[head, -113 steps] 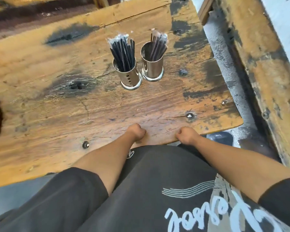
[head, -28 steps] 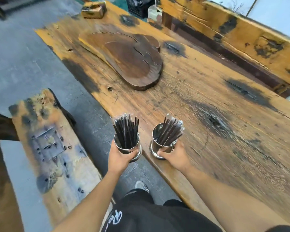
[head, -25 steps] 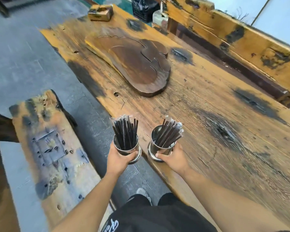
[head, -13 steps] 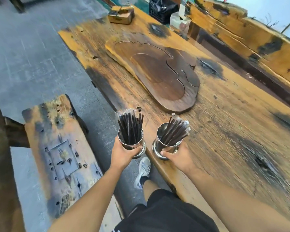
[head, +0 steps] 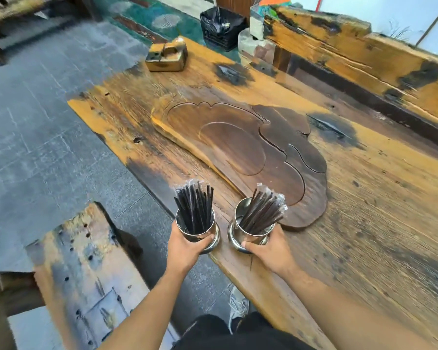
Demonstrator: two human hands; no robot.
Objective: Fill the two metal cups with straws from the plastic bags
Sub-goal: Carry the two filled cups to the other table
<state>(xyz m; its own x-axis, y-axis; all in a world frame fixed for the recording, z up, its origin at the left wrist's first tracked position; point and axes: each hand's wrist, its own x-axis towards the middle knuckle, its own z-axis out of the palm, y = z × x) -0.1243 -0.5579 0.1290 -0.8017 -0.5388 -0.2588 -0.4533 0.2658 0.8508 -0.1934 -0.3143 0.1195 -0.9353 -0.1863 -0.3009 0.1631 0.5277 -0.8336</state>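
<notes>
I carry two shiny metal cups, one in each hand, beside the long wooden table [head: 364,210]. My left hand [head: 185,251] grips the left cup [head: 196,229], which is packed with upright black wrapped straws [head: 194,205]. It hangs over the floor, just off the table's near edge. My right hand [head: 268,253] grips the right cup [head: 248,233], whose dark straws [head: 262,213] lean to the right. That cup is over the table's near edge; whether it touches the wood I cannot tell.
A dark carved wooden tray [head: 238,147] lies on the table just beyond the cups. A small wooden block [head: 167,55] sits at the table's far end. A worn bench [head: 86,269] stands to my left, a second bench [head: 364,59] behind the table, grey floor [head: 48,122] between.
Both hands went from resting fisted at the table edge to gripping the cups. In the last second I have walked along the table with them; the carved tray is now closer.
</notes>
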